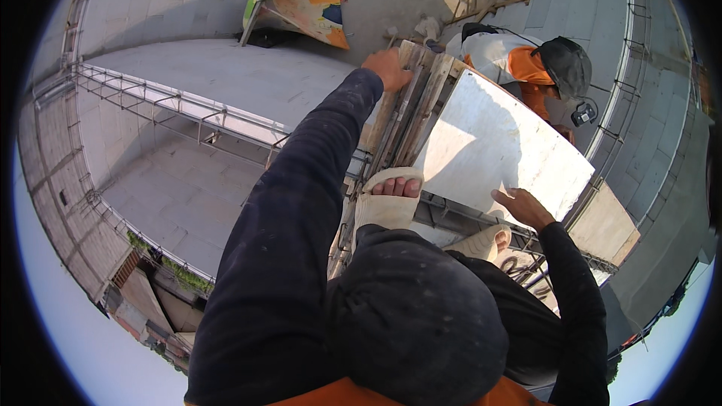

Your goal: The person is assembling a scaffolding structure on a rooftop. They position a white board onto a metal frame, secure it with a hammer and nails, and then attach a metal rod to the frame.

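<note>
My left hand (389, 69) is closed over the far end of a bundle of upright wooden planks (427, 98), its fingers curled on the wood. Against the planks' right side leans a large pale panel (519, 139), partly sunlit. By the panel's lower edge is my right hand (524, 207), fingers apart and holding nothing; whether it touches the panel I cannot tell. One sandalled foot (387, 207) of mine is at the planks' near end. The other sandal (481, 243) rests lower right, beside steel bars.
A co-worker in a dark cap (565, 66) bends down just beyond the panel. Rebar cages (180, 101) run along beams left and right, with drops beside them. A smaller board (604, 224) lies at right. A colourful sheet (312, 15) hangs at the far left.
</note>
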